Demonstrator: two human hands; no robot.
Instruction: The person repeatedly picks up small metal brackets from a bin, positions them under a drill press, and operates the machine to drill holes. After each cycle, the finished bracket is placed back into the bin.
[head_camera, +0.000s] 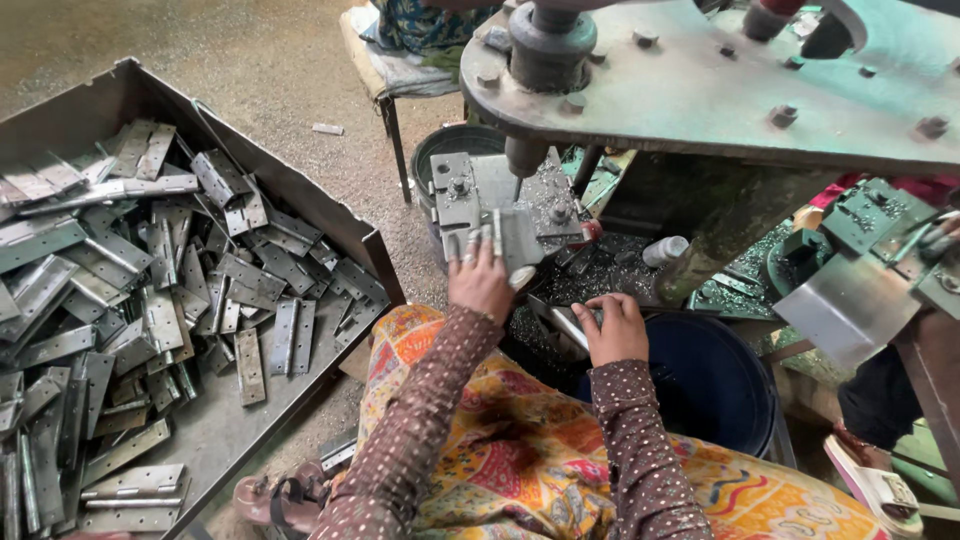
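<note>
At frame centre the left hand (480, 282) presses a flat grey metal hinge plate (512, 238) upright against the press fixture, fingers spread over it — steadying it under the dark steel punch (524, 157). The right hand (612, 328), lower and to the right, curls loosely around a small metal piece by the blue plastic bucket (715, 385). Left of frame, a rusty sheet-metal tray (215, 435) holds piled hinges — within reach.

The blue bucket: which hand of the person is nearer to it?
Right. The right hand rests just left of the blue bucket's rim. The left hand is farther left and higher, at the metal plate under the press.
</note>
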